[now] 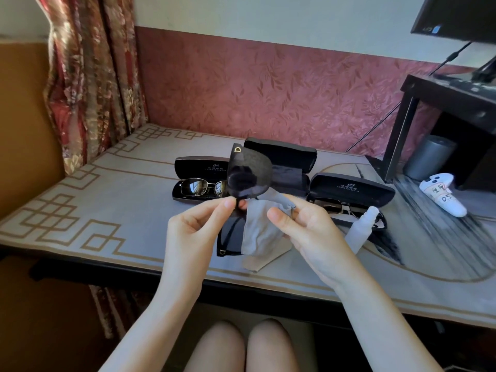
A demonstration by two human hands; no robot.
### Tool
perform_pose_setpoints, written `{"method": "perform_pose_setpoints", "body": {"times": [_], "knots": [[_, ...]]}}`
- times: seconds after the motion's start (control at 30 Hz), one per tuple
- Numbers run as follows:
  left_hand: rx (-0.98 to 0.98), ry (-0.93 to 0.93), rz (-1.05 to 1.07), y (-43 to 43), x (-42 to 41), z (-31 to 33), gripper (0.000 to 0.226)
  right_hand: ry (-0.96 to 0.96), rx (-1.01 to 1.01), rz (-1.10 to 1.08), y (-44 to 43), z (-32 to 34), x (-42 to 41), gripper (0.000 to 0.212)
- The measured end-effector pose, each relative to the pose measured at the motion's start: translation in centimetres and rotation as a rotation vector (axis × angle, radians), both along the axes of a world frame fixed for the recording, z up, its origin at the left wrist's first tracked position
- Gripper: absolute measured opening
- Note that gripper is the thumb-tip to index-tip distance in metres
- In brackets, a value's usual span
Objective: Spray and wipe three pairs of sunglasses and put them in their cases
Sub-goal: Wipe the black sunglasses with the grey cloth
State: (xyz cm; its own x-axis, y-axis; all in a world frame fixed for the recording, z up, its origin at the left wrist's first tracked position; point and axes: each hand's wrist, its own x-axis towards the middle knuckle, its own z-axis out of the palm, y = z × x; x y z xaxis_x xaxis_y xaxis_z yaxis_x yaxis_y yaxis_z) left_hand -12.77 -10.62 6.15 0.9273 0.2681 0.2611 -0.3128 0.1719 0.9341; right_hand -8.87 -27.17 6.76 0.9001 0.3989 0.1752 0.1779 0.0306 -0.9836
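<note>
Left hand (pixel 196 229): thumb and forefinger pinch the black sunglasses (pixel 248 173) at the bridge, held above the near part of the table (pixel 107 183).
- Long axis of the frame runs near-vertical. One lens stands above the pinch, the other hangs below it, partly behind the cloth.

Grey cloth (pixel 256 232): drapes down just right of the pinch, touching the frame.

Right hand (pixel 308 229): fingers curled, gripping the cloth's upper edge, close beside the left hand.

Far row on the table, all three lids up:
- Left case (pixel 198 165) holds a metal-framed pair (pixel 204 187).
- Middle case (pixel 281 154) lies directly behind the raised lens. It looks unfilled, though part of it is hidden.
- Right case (pixel 351 187) holds another pair (pixel 332 205).

Spray bottle (pixel 361 229): lies on its side, near right, just beyond the right wrist.

Judgement:
- This is the wiping stage for the third pair.
- The raised lens sits up and left of the cloth hand, so the right hand would bring the cloth to it.
- The middle case runs left to right, so the frame needs a quarter turn before going in.
</note>
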Motion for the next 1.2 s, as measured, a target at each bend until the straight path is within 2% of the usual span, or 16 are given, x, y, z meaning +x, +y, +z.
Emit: {"method": "perform_pose_setpoints", "body": {"times": [0.1, 0.23, 0.33, 0.5, 0.63, 0.83, 0.93, 1.07, 1.2], "knots": [[-0.002, -0.003, 0.015, 0.0, 0.0, -0.2, 0.024, -0.014, -0.008, -0.011, -0.5, 0.0, -0.2, 0.037], [0.037, -0.019, -0.014, -0.1, 0.0, -0.1, 0.017, -0.037, 0.026, -0.063, -0.6, 0.8, 0.2, 0.037], [0.065, -0.026, -0.027, -0.2, -0.1, -0.2, 0.016, -0.091, 0.048, -0.074, -0.2, 1.9, 0.6, 0.023], [0.118, -0.020, -0.019, -0.1, -0.2, -0.3, 0.013, -0.130, 0.061, -0.141, 1.0, 2.7, 1.1, 0.017], [0.206, -0.014, 0.023, 0.1, -0.2, -0.6, 0.012, -0.150, 0.034, -0.200, 1.5, 2.9, 1.2, 0.000], [0.163, -0.011, 0.017, 0.2, -0.1, -0.5, 0.015, -0.171, -0.020, -0.105, 0.6, 2.6, 1.4, 0.015], [0.119, -0.021, 0.015, 0.2, -0.2, -0.3, 0.018, -0.121, 0.006, -0.091, -0.3, 1.9, 1.3, 0.017], [0.018, -0.029, 0.057, 0.0, -0.1, 0.3, 0.018, -0.093, -0.035, -0.063, -0.9, 0.4, 0.5, 0.041], [0.005, -0.024, 0.073, -0.1, 0.0, 0.1, 0.016, -0.027, -0.044, 0.055, -0.6, -0.1, -0.7, 0.031]]}}
